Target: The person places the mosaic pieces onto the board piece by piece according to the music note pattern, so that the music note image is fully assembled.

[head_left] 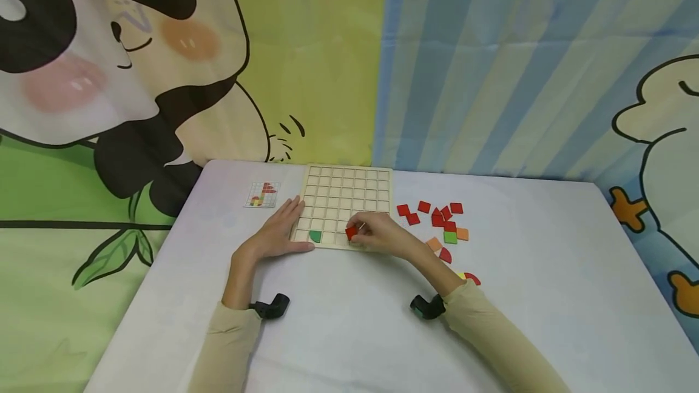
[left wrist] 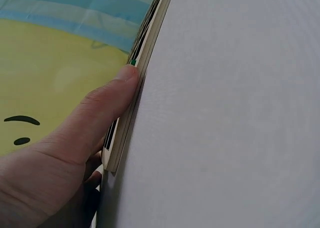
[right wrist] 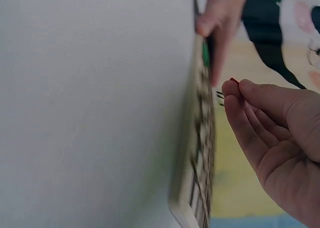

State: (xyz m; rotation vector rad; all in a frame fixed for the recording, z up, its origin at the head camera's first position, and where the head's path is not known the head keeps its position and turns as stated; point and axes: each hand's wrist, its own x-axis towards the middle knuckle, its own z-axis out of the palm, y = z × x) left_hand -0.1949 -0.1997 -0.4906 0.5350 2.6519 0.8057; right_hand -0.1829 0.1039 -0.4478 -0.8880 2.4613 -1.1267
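Observation:
A wooden grid board (head_left: 344, 193) lies near the far edge of the white table. My left hand (head_left: 275, 235) rests at its near left corner, fingers fairly straight along the left side and thumb against the front edge. In the front row sits a green quarter-circle tile (head_left: 315, 236). Between thumb and fingertips, my right hand (head_left: 379, 235) pinches a small red tile (head_left: 351, 232) over the front row, to the right of the green one. In the right wrist view only a corner of this red tile (right wrist: 234, 81) shows past the fingertips.
A small printed card (head_left: 263, 194) with a coloured grid pattern lies left of the board. Scattered to the right are several red tiles (head_left: 424, 206), a green square (head_left: 450, 238), orange tiles (head_left: 462, 234) and a red quarter circle (head_left: 445, 255). A patterned curtain (head_left: 491, 65) hangs behind.

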